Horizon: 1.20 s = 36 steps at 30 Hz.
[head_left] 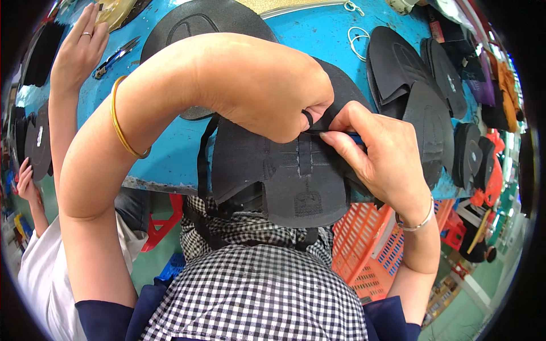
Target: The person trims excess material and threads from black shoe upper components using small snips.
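Black pad (284,190) already carries stitching (309,203) — my left hand (293,94) curls, its hold I cannot tell; my right hand (387,150) pinches a thin dark thing (313,132), work seemingly unfinished.

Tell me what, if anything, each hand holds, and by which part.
The right hand seems to grip a mostly covered blue thing; which part cannot be told. The left hand curls over the black piece, its hold hidden.
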Available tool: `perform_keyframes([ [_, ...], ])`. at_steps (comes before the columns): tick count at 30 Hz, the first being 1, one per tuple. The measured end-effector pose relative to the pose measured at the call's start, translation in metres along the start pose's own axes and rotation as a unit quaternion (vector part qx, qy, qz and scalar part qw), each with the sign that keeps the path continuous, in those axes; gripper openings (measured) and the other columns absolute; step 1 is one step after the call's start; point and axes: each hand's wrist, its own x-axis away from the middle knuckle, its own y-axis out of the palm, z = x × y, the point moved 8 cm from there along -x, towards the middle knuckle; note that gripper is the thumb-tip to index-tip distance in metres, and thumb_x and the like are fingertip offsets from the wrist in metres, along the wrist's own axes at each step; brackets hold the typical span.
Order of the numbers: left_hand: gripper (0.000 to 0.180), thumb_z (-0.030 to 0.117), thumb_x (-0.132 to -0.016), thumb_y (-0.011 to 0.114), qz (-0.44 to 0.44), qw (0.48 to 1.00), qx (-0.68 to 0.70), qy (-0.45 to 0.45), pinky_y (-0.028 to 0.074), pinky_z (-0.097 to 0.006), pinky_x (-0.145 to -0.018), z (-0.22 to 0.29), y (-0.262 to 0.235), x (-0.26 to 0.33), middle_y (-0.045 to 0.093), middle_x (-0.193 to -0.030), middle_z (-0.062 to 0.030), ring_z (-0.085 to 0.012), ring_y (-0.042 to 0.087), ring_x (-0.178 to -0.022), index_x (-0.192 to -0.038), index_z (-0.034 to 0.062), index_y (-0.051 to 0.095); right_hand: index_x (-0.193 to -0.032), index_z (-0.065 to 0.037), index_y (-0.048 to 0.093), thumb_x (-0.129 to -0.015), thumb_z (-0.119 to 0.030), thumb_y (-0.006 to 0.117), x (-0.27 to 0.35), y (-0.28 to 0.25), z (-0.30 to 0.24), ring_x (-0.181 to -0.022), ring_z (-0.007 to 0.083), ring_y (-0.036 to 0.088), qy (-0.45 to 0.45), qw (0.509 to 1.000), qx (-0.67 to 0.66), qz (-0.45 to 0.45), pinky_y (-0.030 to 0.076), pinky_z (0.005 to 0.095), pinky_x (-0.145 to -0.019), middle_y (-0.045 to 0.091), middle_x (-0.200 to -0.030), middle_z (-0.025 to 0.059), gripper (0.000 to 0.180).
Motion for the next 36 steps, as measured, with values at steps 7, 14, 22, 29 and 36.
perform_keyframes([
  [7, 0.014, 0.012, -0.083, 0.059, 0.024, 0.998, 0.046, 0.024, 0.048, -0.042, -0.067, -0.008, -0.001, 0.004, 0.063, -0.076, -0.0172, -0.0344, 0.061, -0.072, -0.090, 0.0004, 0.062, -0.093, -0.004, 0.062, -0.075, 0.000, 0.073, 0.023, -0.014, -0.028, -0.069, 0.0251, 0.065, -0.056, 0.997, -0.010, 0.054, 0.050, 0.0340, -0.060, 0.068, -0.085, 0.0097, 0.022],
  [14, 0.012, 0.011, -0.084, 0.067, 0.123, 0.966, 0.226, 0.031, 0.038, -0.026, -0.057, -0.018, -0.012, 0.010, 0.048, -0.063, 0.0011, -0.0077, 0.048, -0.061, -0.086, 0.0007, 0.060, -0.113, 0.005, 0.064, -0.083, -0.027, 0.072, 0.019, 0.044, -0.084, -0.049, 0.0124, 0.058, -0.079, 0.967, 0.235, 0.058, 0.046, 0.0249, -0.044, 0.067, -0.118, 0.0267, 0.044],
  [22, 0.015, 0.008, -0.091, 0.072, 0.305, 0.800, 0.516, 0.003, 0.044, -0.016, -0.054, -0.028, -0.069, 0.080, 0.069, -0.073, -0.0028, -0.0040, 0.061, -0.062, -0.103, 0.0002, 0.070, -0.091, -0.005, 0.057, -0.083, -0.008, 0.067, 0.011, 0.003, -0.052, -0.049, 0.0253, 0.063, -0.043, 0.982, -0.017, 0.182, 0.049, 0.0322, -0.045, 0.069, -0.078, 0.0135, 0.014],
  [29, 0.019, 0.025, -0.096, 0.064, 0.300, 0.881, 0.365, -0.021, 0.025, -0.015, -0.044, -0.033, -0.054, 0.085, 0.069, -0.070, -0.0013, 0.0036, 0.038, -0.048, -0.093, 0.0087, 0.055, -0.132, 0.001, 0.049, -0.096, -0.007, 0.059, 0.127, 0.015, 0.098, -0.110, 0.0232, 0.060, 0.213, 0.649, -0.605, 0.409, 0.053, 0.0357, -0.095, 0.055, -0.122, 0.0131, 0.038],
  [36, 0.012, 0.011, -0.090, 0.072, 0.257, 0.875, 0.410, 0.005, 0.043, -0.015, -0.054, -0.025, -0.049, 0.063, 0.068, -0.075, -0.0009, -0.0013, 0.056, -0.059, -0.092, 0.0021, 0.065, -0.136, -0.002, 0.049, -0.100, -0.025, 0.053, 0.148, 0.006, 0.084, -0.122, 0.0290, 0.058, 0.060, 0.584, -0.693, 0.419, 0.050, 0.0435, -0.101, 0.054, -0.138, 0.0158, 0.042],
])
